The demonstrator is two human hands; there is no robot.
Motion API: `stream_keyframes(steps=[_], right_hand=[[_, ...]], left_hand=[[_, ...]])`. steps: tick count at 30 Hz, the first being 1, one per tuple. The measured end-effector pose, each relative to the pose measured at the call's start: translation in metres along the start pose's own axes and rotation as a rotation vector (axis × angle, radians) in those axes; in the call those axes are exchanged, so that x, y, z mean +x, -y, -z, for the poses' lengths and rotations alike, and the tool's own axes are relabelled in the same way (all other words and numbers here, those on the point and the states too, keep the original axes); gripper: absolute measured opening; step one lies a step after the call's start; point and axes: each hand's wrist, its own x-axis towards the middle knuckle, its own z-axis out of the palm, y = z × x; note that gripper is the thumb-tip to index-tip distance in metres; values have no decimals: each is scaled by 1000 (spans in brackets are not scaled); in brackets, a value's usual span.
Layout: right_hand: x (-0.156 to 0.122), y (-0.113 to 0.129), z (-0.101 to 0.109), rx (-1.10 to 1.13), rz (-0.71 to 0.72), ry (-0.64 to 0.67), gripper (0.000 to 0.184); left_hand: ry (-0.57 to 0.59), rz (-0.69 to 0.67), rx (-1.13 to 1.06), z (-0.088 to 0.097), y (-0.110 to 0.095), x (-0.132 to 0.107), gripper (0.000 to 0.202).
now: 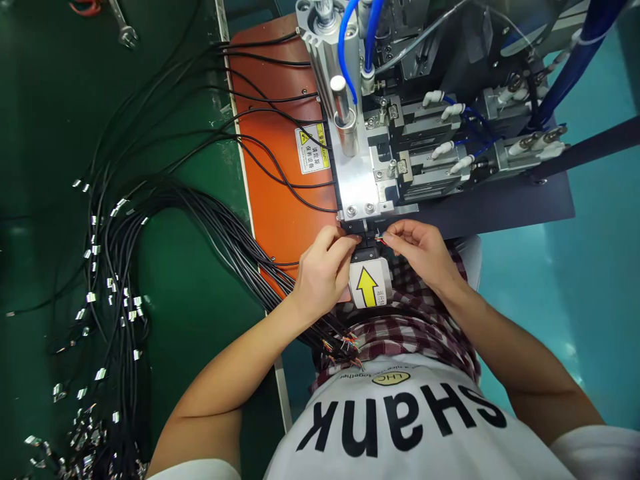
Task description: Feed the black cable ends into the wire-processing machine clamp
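At the front of the machine (350,193), both my hands meet over a small black fixture (367,252). My left hand (323,273) is closed in a pinch at the fixture's left side, and what its fingertips hold is hidden. From the right, my right hand (423,252) pinches thin wires (381,239), with red and a pale tip showing between thumb and forefinger. Just below the fingers sits a white block with a yellow arrow (367,288).
A bundle of black cables (210,217) runs from the green table (185,360) to my lap, with bare coloured wire ends (345,345). More black cables cross the orange plate (280,220). Blue air hoses (373,33) rise from the machine. A wrench (123,23) lies top left.
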Motion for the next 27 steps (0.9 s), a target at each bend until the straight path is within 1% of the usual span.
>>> stream_keyframes(steps=[11, 17, 23, 27], right_hand=[[3, 1, 1, -8, -49, 27, 17], [3, 2, 0, -22, -51, 32, 16], [3, 1, 0, -65, -58, 47, 14], [1, 3, -1, -164, -45, 36, 14]], left_hand=[[4, -42, 32, 0, 5, 1, 22], [63, -79, 35, 3, 9, 3, 34], [66, -145, 173, 2, 11, 6, 34], [67, -179, 272, 1, 9, 6, 33]])
